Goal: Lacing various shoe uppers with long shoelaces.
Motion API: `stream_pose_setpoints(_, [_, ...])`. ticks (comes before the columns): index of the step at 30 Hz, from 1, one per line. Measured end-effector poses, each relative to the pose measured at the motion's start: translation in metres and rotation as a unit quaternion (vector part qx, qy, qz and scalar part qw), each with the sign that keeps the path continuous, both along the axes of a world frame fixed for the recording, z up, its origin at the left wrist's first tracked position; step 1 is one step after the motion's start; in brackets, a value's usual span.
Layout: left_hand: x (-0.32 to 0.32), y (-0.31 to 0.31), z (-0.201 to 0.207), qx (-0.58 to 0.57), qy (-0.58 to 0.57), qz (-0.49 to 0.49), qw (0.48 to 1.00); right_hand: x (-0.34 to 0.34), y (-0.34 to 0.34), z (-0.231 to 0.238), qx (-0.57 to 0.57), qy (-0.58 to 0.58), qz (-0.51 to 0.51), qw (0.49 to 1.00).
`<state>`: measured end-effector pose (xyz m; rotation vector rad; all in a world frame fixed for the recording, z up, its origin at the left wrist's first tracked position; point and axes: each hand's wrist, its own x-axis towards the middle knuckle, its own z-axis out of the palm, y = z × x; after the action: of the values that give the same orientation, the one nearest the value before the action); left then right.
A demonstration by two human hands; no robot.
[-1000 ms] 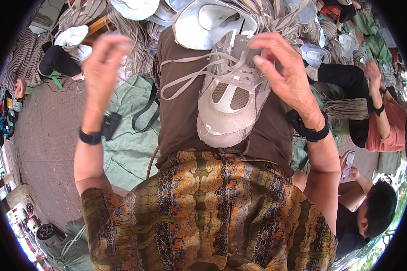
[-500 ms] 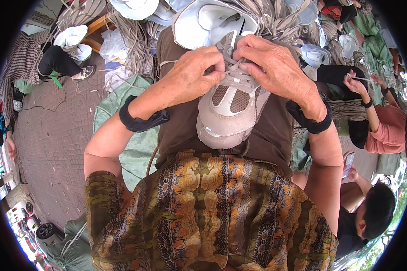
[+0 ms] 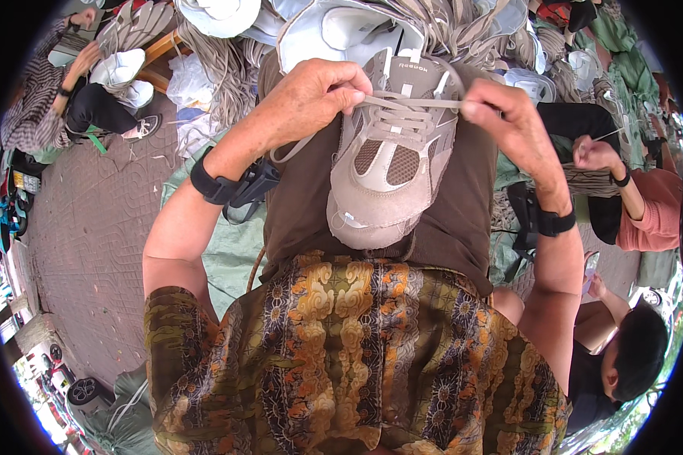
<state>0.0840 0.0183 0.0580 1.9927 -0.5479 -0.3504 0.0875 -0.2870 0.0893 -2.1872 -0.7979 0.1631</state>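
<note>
A beige and grey sneaker (image 3: pixel 382 182) rests on my lap, its toe toward me and its tongue (image 3: pixel 415 76) pointing away. Pale laces (image 3: pixel 402 119) run crosswise over its upper part. My left hand (image 3: pixel 322 95) is closed in a pinch on one lace end at the shoe's left side. Off the right side of the shoe, my right hand (image 3: pixel 508 121) is closed on the other end. Between the two hands the shoelace (image 3: pixel 425 102) stretches taut across the shoe. A loose length of lace hangs below my left hand.
Several white shoe uppers (image 3: pixel 349 30) and bundled laces (image 3: pixel 212 68) lie beyond my knees. Green sheeting (image 3: pixel 231 254) spreads at my left over brick paving (image 3: pixel 91 227). A person in pink (image 3: pixel 649 208) sits at the right, another person (image 3: pixel 622 356) is nearer, and one in checks (image 3: pixel 34 114) is far left.
My hands have moved apart, the right one out to the right, drawing the lace tight across the shoe. The shoe's tongue is now uncovered. The person at far left has raised their hands.
</note>
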Motion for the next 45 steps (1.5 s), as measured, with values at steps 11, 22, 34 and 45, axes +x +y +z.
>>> stream_pose_setpoints(11, [0.014, -0.003, 0.008, -0.100, 0.083, -0.035, 0.991, -0.023, -0.153, 0.016, 0.174, 0.037, -0.251, 0.951])
stream_pose_setpoints(22, [0.013, -0.014, -0.001, -0.124, 0.082, -0.066, 0.987, -0.003, -0.345, -0.068, 0.297, 0.047, -0.517, 0.802])
stream_pose_setpoints(34, [0.013, -0.025, -0.009, -0.105, -0.026, 0.003, 0.994, 0.018, -0.122, -0.055, -0.001, -0.055, -0.295, 0.954])
stream_pose_setpoints(45, [-0.024, -0.006, -0.008, 0.042, -0.141, 0.062, 0.987, -0.013, 0.046, 0.004, -0.143, -0.290, 0.015, 0.946])
